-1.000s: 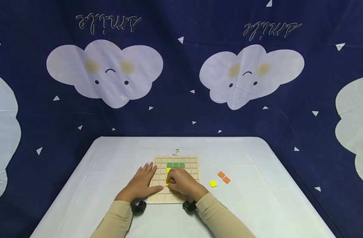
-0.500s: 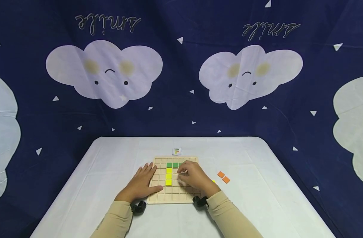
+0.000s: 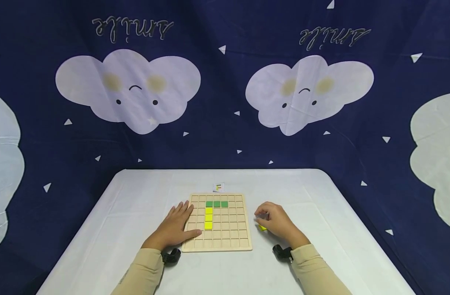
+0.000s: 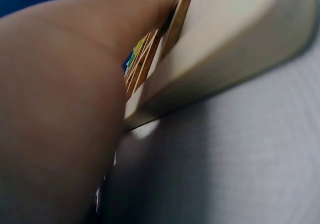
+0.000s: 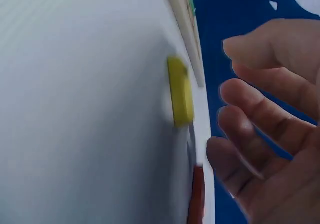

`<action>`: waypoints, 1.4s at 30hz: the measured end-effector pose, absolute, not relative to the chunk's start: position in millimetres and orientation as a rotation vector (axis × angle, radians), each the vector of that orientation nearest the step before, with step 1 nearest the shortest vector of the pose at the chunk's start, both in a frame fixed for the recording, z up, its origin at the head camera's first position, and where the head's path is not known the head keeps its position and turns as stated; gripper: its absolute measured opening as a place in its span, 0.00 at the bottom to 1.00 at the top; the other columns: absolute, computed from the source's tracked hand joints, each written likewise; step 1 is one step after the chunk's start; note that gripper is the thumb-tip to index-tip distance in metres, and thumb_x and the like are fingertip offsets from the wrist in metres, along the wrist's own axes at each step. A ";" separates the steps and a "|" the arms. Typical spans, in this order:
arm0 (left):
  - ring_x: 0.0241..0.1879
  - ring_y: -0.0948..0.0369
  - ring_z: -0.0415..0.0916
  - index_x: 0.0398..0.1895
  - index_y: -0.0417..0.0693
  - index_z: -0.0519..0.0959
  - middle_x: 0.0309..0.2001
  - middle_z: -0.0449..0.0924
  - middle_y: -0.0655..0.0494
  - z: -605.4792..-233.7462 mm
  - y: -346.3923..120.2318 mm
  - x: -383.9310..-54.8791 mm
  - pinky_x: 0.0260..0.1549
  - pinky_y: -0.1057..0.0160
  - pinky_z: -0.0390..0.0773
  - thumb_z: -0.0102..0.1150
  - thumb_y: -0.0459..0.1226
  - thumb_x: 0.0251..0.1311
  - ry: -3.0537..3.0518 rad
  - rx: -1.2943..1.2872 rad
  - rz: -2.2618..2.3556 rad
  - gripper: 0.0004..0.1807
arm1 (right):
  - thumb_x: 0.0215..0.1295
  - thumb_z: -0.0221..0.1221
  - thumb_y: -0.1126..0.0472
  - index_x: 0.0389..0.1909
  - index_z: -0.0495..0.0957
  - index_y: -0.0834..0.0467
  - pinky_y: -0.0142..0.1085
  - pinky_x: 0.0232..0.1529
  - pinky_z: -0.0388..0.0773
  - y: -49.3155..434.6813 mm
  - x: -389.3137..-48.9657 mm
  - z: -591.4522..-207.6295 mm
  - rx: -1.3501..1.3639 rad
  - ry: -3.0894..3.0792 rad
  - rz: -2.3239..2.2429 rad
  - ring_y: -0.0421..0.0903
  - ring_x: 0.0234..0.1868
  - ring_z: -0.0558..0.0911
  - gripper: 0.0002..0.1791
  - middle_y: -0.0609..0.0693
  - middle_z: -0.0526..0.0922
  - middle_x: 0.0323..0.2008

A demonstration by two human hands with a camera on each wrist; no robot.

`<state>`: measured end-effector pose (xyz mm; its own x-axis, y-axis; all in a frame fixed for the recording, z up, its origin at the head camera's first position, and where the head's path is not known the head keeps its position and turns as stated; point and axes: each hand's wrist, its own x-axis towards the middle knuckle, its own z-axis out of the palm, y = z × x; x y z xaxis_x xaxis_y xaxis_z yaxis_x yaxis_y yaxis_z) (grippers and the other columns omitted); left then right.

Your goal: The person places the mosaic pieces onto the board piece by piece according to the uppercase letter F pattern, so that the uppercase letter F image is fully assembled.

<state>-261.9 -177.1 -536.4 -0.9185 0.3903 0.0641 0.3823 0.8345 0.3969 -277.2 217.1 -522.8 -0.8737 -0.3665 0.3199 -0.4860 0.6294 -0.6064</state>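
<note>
A square wooden grid board (image 3: 232, 241) lies on the table. Green tiles (image 3: 217, 204) form a short row in it, with a column of yellow tiles (image 3: 208, 218) below the row's left end. My left hand (image 3: 173, 225) rests flat over the board's left edge, fingers spread. To the right of the board, my right hand (image 3: 276, 220) hovers over a loose yellow tile (image 5: 181, 92), its fingers loosely bent and apart from it. In the right wrist view nothing is between those fingers. An orange tile (image 5: 197, 194) shows at the bottom there; in the head view the hand hides it.
Behind the board lies a small printed card (image 3: 219, 187) with a coloured grid pattern. The white table (image 3: 155, 192) ends at a dark blue backdrop (image 3: 225, 143) with clouds. Each wrist wears a black camera band.
My right hand has left the yellow column and moved right, off the board, to above the loose yellow tile, covering the orange tiles. My left hand has stayed in place.
</note>
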 end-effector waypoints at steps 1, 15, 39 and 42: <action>0.81 0.41 0.43 0.81 0.35 0.59 0.81 0.51 0.36 -536.3 -177.4 -261.9 0.77 0.41 0.43 0.60 0.70 0.62 2.991 0.631 0.633 0.60 | 0.61 0.75 0.68 0.36 0.87 0.54 0.37 0.38 0.82 221.4 -275.8 -524.6 0.723 -2.683 1.068 0.43 0.39 0.81 0.08 0.40 0.83 0.40; 0.81 0.41 0.43 0.82 0.36 0.59 0.81 0.51 0.36 -537.4 -177.5 -262.5 0.78 0.41 0.43 0.59 0.71 0.62 2.981 0.618 0.607 0.59 | 0.54 0.77 0.71 0.38 0.85 0.52 0.38 0.40 0.81 249.8 -265.1 -531.1 1.003 -2.688 1.085 0.45 0.41 0.81 0.15 0.43 0.85 0.44; 0.81 0.40 0.45 0.81 0.34 0.60 0.81 0.52 0.35 -533.9 -177.2 -260.7 0.77 0.40 0.43 0.60 0.69 0.63 2.990 0.657 0.638 0.58 | 0.57 0.74 0.74 0.34 0.85 0.52 0.35 0.36 0.80 244.2 -263.5 -529.4 0.857 -2.739 1.048 0.41 0.35 0.80 0.14 0.40 0.83 0.37; 0.81 0.40 0.45 0.81 0.34 0.60 0.81 0.52 0.35 -535.4 -177.4 -261.8 0.77 0.40 0.43 0.60 0.69 0.63 2.997 0.661 0.633 0.58 | 0.57 0.74 0.74 0.34 0.85 0.52 0.35 0.35 0.80 243.1 -263.8 -528.7 0.845 -2.735 1.047 0.40 0.35 0.80 0.14 0.40 0.83 0.36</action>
<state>-261.8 -177.4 -535.4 -0.9110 0.4049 0.0779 0.4018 0.8295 0.3880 -263.8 243.1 -528.7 -0.8424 -0.4639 0.2742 -0.5284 0.6110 -0.5894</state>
